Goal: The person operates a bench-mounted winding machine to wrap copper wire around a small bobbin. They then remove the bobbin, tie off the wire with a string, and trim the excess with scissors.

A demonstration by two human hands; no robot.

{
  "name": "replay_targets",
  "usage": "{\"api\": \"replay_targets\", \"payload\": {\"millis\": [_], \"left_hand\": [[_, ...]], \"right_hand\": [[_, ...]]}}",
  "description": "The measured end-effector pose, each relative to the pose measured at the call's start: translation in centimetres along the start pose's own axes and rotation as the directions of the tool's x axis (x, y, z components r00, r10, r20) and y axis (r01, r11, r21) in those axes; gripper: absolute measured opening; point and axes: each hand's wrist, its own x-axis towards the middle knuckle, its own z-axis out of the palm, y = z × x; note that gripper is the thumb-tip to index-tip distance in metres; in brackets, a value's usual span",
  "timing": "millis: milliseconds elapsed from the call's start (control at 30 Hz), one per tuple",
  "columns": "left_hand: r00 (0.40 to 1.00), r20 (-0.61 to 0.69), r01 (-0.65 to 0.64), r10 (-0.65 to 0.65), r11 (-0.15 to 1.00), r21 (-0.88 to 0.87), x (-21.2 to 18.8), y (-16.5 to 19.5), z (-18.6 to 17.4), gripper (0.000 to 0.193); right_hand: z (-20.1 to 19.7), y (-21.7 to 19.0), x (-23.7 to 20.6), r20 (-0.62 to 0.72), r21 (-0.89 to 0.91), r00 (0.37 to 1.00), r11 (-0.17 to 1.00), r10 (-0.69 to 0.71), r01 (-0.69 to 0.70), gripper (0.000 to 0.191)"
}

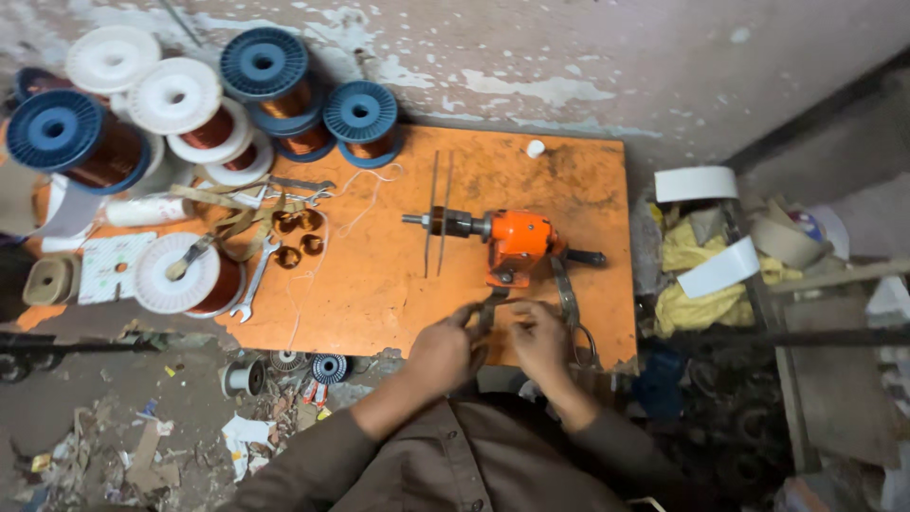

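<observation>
Orange table (379,284): both hands' fingers (474,318) hold a metal strip (490,308) upright.

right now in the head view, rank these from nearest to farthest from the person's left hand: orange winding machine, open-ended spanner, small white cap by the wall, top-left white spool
1. The orange winding machine, just beyond the left hand, to its right.
2. The open-ended spanner, to its left on the orange board.
3. The small white cap, at the board's far edge.
4. The top-left white spool, far left against the wall.
</observation>
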Motion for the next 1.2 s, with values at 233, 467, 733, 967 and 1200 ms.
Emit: {"api": "replay_targets", "payload": {"millis": [233, 467, 733, 967, 1200], "left_hand": [[0.863, -0.395, -0.339, 0.316, 0.941, 0.012, -2.4, 3.1, -11.2, 0.018], [0.791, -0.607, -0.040, 0.073, 0.997, 0.066, -1.1, 2.2, -14.1, 0.019], [0.917, -0.392, 0.002, 0.071, 0.983, 0.184, 1.6, 0.0, -11.5, 0.033], [0.920, -0.390, 0.074, -0.036, 0.994, 0.083, 2.5, -0.9, -11.0, 0.012], [0.915, -0.398, -0.036, 0.067, 0.996, 0.087, 2.2, -1.6, -10.8, 0.015]], "right_hand": [[0.9, -9.4, 2.0, 0.343, 0.674, 0.939, 0.692, 0.015, -0.257, 0.023], [2.9, -14.1, 3.4, 0.632, 0.773, 0.775, 0.074, 0.007, -0.630, 0.017], [2.3, -12.4, 2.7, 0.196, 0.570, 0.980, 0.818, -0.041, -0.080, 0.019], [-0.5, -15.7, 3.9, -0.117, 0.146, 0.859, 0.847, -0.498, 0.511, 0.018], [-0.9, -16.9, 3.2, -0.088, 0.145, 0.810, 0.797, -0.580, 0.586, 0.017]]}}
